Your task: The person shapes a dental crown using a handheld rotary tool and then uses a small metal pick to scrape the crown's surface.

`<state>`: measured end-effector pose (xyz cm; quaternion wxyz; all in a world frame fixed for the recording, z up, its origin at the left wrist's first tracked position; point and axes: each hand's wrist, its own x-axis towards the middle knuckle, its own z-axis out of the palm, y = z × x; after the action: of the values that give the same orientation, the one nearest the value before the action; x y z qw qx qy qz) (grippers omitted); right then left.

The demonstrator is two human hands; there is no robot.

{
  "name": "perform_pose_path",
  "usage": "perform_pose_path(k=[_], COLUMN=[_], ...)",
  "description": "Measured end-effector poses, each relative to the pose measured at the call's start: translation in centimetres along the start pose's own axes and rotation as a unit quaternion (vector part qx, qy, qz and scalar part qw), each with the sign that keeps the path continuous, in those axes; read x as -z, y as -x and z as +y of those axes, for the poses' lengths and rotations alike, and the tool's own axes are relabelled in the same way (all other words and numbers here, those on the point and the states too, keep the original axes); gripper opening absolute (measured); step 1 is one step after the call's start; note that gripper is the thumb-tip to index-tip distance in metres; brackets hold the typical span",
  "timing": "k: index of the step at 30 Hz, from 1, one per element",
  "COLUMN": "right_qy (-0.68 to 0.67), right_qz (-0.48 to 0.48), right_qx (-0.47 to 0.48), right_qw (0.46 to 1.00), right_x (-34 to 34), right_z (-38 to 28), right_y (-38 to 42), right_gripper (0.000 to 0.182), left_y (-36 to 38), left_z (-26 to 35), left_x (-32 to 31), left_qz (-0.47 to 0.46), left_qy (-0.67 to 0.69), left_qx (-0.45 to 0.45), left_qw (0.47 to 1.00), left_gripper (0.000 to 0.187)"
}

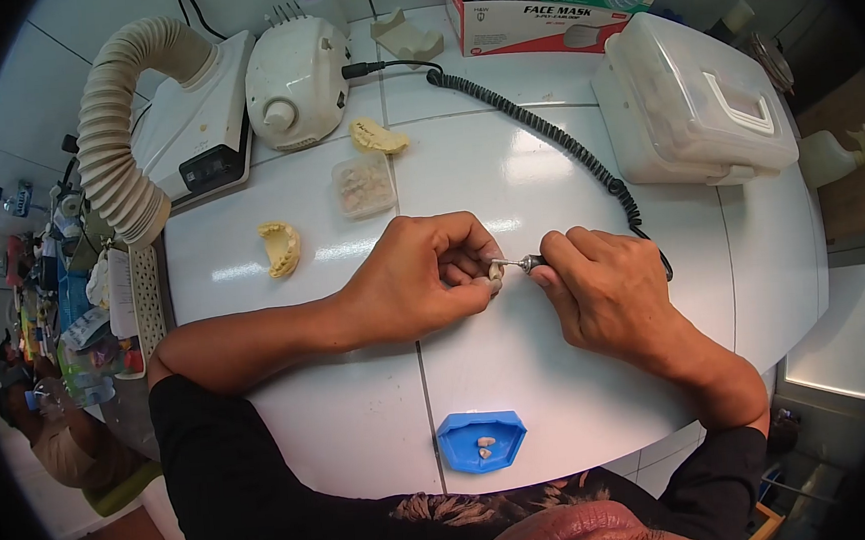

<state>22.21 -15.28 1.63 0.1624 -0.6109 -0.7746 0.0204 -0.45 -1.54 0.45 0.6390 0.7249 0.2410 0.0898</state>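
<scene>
Over the middle of the white table, my left hand [413,276] pinches a small tooth-coloured dental piece [496,272] between thumb and fingers; its exact shape is partly covered. My right hand [609,283] is closed around a dental handpiece [532,262], whose thin metal bur points left and meets or nearly meets the piece. The handpiece's coiled black cord [543,127] runs back to a white control box [297,84]. Nearer my body stands a blue tray [456,459] with a few small tooth-like pieces [485,442] in it.
Two yellowish dental casts [279,249] and a small clear box [364,186] lie beyond my left hand. Behind them stands a dust extractor with a ribbed hose [108,142]. Face mask boxes [546,26] and a white case [697,101] are at the back right. Another person [73,436] sits far left.
</scene>
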Motion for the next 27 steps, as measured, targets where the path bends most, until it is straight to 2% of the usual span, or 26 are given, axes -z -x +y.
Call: perform_pose_path(k=[27], right_qy=[-0.002], right_qz=[-0.013], right_qx=[-0.002], right_qw=[1.0], right_x=[0.36], right_z=[-0.03], right_y=[-0.02], right_gripper=[0.024], left_y=[-0.09], left_z=[-0.4], left_x=[-0.05], left_qz=[0.002], left_qy=[0.016], left_qx=[-0.012], left_qw=[1.0], left_gripper=[0.019])
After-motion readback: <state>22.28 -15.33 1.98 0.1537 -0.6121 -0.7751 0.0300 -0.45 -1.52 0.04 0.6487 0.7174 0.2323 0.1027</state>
